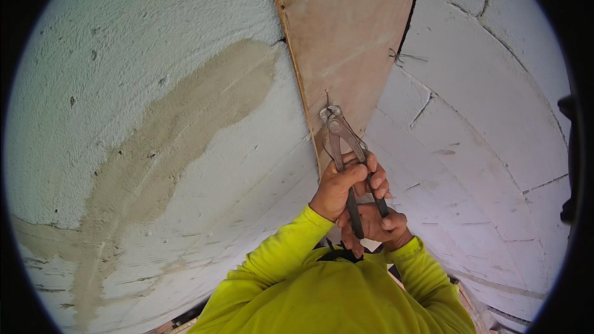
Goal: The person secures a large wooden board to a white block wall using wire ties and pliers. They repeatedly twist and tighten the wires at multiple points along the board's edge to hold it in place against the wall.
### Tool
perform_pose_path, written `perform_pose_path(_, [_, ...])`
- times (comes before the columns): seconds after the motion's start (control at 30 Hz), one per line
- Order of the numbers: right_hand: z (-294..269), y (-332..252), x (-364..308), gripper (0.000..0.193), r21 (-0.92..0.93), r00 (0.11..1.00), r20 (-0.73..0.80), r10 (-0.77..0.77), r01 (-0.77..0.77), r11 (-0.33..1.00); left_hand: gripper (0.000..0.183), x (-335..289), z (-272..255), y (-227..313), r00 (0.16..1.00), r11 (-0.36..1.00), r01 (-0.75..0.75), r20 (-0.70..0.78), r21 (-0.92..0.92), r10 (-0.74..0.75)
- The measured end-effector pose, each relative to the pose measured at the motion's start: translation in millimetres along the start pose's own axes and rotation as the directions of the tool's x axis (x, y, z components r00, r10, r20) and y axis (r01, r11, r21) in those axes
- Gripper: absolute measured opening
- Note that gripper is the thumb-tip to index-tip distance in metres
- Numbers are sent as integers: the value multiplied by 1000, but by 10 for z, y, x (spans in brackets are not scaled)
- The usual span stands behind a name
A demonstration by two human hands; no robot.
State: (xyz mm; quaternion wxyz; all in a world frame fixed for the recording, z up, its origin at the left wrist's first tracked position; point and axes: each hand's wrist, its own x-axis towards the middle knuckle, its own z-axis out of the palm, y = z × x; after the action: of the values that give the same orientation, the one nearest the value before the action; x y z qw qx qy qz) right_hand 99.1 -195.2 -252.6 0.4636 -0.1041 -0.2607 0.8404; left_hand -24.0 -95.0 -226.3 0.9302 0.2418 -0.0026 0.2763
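A pair of end-cutting pincers [336,127] points up against a wooden board [349,31], with its metal head at a twisted wire [327,96] that sticks out of the board. My left hand [344,187] is wrapped round the handles just below the pivot. Lower down, my right hand [378,225] is closed at the dark ends of the handles, which stand somewhat apart. Thin wire loops beside the head and runs down toward my left hand. Whether the jaws bite the wire is too small to tell.
Pale block walls flank the board: the left wall [185,12] carries a broad grey mortar smear [179,117], while the right wall [495,99] shows open joints. Another twisted wire tie [401,56] juts from the board's right edge. A dark object [572,154] stands at the right rim.
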Motion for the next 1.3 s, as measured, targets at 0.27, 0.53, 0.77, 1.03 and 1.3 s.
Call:
perform_pose_path(0.27, [541,-253,-267,89,-669,667,9,-745,-550,-500,9,495,250,-522,880,909,-410,-230,78,416])
perform_pose_path(0.53, [273,-353,-231,59,-651,600,-195,-776,-671,-355,7,556,278,-499,889,914,-406,-239,-12,391])
perform_pose_path(0.77, [258,-464,-231,42,-823,699,-281,-658,-528,-210,19,688,421,-502,739,877,-313,-486,365,467])
perform_pose_path(1.03, [683,-738,-385,33,-666,742,-659,-124,-499,554,23,306,385,-367,872,885,-330,-252,328,419])
perform_pose_path(1.3, [699,-1095,-323,40,-509,809,-539,234,-534,675,29,438,79,-363,979,982,-183,100,52,178])
